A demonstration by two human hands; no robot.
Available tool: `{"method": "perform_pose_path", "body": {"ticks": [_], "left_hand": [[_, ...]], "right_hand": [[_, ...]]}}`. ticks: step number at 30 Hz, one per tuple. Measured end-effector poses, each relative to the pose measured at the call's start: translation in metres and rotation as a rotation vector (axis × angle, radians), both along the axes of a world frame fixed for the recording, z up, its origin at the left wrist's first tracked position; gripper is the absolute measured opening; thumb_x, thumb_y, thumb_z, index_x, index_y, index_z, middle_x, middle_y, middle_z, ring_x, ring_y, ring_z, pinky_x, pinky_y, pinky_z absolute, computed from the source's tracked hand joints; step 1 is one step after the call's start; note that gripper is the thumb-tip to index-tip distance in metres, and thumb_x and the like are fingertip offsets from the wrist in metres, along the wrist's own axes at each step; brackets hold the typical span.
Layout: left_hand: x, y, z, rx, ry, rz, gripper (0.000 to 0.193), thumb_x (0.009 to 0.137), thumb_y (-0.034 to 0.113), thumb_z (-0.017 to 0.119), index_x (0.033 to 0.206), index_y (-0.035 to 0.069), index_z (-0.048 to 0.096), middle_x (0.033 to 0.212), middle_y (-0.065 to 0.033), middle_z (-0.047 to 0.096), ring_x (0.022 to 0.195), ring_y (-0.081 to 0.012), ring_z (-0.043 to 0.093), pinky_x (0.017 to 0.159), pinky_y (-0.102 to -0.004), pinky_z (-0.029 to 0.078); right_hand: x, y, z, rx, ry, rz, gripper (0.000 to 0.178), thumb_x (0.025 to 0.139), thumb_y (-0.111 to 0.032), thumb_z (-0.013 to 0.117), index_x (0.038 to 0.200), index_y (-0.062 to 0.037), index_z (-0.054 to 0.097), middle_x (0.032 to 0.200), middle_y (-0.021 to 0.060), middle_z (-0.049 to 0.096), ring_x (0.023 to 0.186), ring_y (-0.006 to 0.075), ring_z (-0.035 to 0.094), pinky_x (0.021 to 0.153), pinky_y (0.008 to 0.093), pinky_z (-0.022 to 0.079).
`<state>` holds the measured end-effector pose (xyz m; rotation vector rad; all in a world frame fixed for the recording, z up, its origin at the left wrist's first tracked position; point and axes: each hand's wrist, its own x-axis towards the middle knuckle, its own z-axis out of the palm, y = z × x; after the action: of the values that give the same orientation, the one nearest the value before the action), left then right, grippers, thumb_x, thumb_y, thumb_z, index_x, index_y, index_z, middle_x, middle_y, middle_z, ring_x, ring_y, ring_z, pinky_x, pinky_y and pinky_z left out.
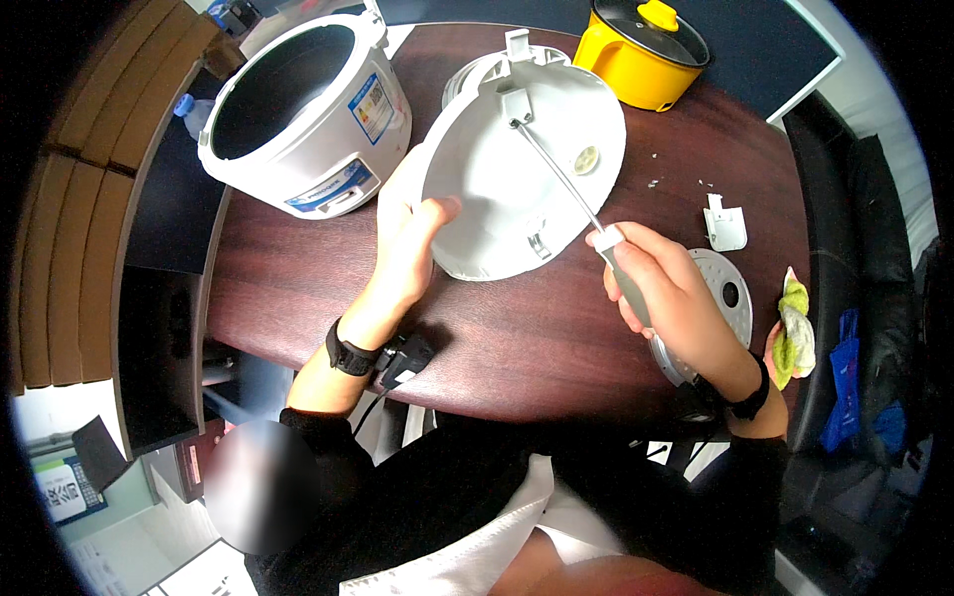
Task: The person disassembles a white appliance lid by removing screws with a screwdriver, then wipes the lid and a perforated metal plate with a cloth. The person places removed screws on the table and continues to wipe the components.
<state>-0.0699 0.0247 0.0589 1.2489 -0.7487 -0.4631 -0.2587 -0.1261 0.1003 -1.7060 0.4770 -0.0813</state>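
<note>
My left hand (409, 238) grips the left rim of a white rice cooker lid shell (497, 189), thumb on its inner face, and holds it tilted above the table. The shell's hollow inside faces me. In my right hand (661, 283) is a screwdriver (561, 174) with a grey handle, my fingers wrapped round it. Its tip meets a small bracket near the top of the shell. Whether a screw sits under the tip is too small to tell. Left of the shell stands the white rice cooker body (303, 129), its top uncovered and its inside dark.
A yellow electric pot (641, 60) with a dark lid stands at the back right. On the right lie a small white plastic part (725, 223), a round grey metal plate (735, 268) and a green-white cloth (793, 333). White crumbs dot the brown table (537, 338). Shelving (164, 228) borders the left.
</note>
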Motion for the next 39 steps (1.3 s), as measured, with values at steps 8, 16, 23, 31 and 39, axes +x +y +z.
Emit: {"method": "perform_pose_path", "body": {"ticks": [8,16,23,31,39], "left_hand": [[0.006,0.001,-0.001,-0.036,0.075,-0.17,0.068,0.064,0.027,0.058,0.123,-0.001,0.042,0.106,-0.0089,0.052,0.1,-0.0164,0.05,0.085,-0.0284,0.041],[0.009,0.009,-0.004,0.063,-0.164,-0.078,0.07,0.066,0.031,0.053,0.125,-0.005,0.045,0.113,-0.0111,0.055,0.104,-0.017,0.051,0.089,-0.0298,0.04],[0.009,0.011,-0.002,0.058,-0.231,-0.035,0.07,0.066,0.032,0.053,0.124,-0.006,0.045,0.111,-0.0117,0.056,0.101,-0.0183,0.053,0.088,-0.0307,0.041],[0.011,0.012,0.0,0.058,-0.264,-0.046,0.07,0.068,0.035,0.054,0.124,-0.006,0.045,0.108,-0.012,0.057,0.1,-0.0184,0.054,0.088,-0.0307,0.041],[0.005,0.006,-0.005,0.022,-0.167,-0.043,0.069,0.064,0.024,0.05,0.125,-0.006,0.043,0.109,-0.0119,0.055,0.099,-0.0181,0.052,0.086,-0.0299,0.041]], "right_hand": [[-0.01,-0.01,-0.008,-0.055,0.019,0.037,0.022,0.095,-0.018,0.042,0.098,0.0002,0.053,0.068,-0.0002,0.048,0.044,0.0021,0.04,0.039,0.0171,0.03],[-0.009,-0.014,0.002,-0.179,-0.001,0.065,0.02,0.094,-0.017,0.046,0.096,-0.0003,0.056,0.066,-0.0027,0.046,0.047,0.0021,0.039,0.044,0.0166,0.031],[-0.001,-0.009,0.009,-0.595,-0.153,0.001,0.016,0.086,-0.014,0.055,0.087,0.0017,0.055,0.067,0.0169,0.056,0.059,0.0255,0.057,0.054,0.0344,0.042],[-0.003,-0.006,0.026,-1.274,-0.06,-0.038,0.019,0.084,-0.019,0.058,0.094,-0.0041,0.053,0.08,0.016,0.059,0.066,0.0361,0.059,0.056,0.0419,0.047],[-0.008,-0.005,0.012,-0.091,0.116,0.179,0.026,0.098,-0.025,0.035,0.1,-0.0022,0.048,0.066,0.0034,0.049,0.044,0.009,0.049,0.038,0.0204,0.036]]}}
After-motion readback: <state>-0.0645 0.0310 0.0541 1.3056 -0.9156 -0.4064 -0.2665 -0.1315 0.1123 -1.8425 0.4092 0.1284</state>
